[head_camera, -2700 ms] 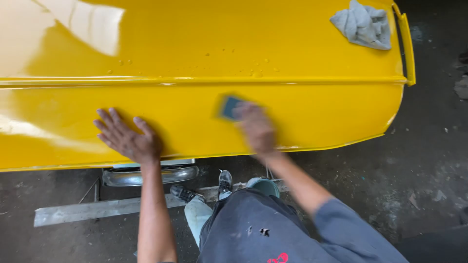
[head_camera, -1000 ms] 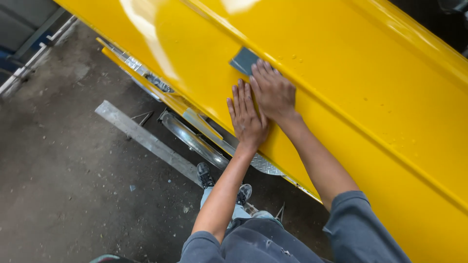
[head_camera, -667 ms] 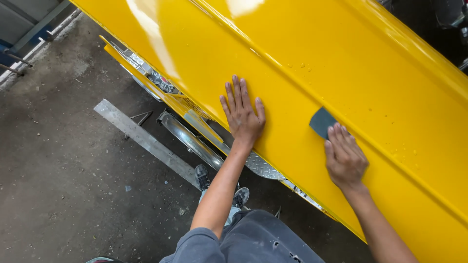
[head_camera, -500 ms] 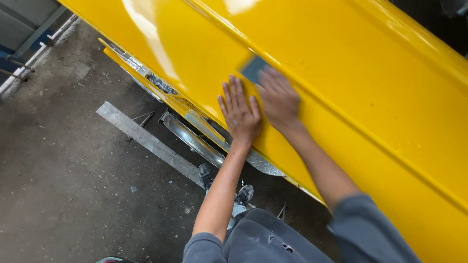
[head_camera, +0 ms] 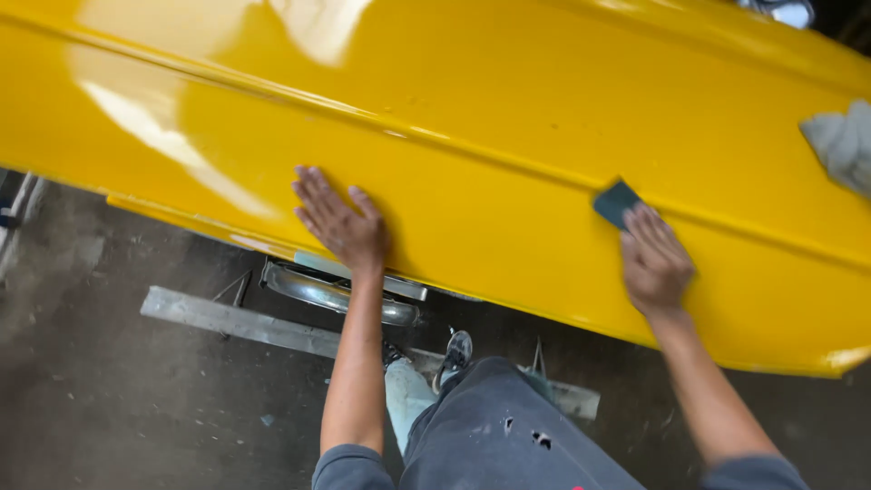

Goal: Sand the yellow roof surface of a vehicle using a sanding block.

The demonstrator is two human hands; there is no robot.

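A large glossy yellow body panel [head_camera: 490,118] fills the upper part of the head view. My left hand [head_camera: 337,220] lies flat on its lower face, fingers spread, holding nothing. Farther right, my right hand [head_camera: 653,259] presses a small dark teal sanding block [head_camera: 617,201] against the panel just below a raised crease. The block pokes out past my fingertips.
A grey rag [head_camera: 844,145] lies on the panel at the far right. Under the panel sit a chrome tube [head_camera: 336,295] and a flat metal bar [head_camera: 272,327] on the stained concrete floor [head_camera: 118,399]. My knee and shoe [head_camera: 454,349] are below.
My right hand slid the sanding block to the right along the panel, away from my left hand. The camera view swung, so the panel now runs nearly level.
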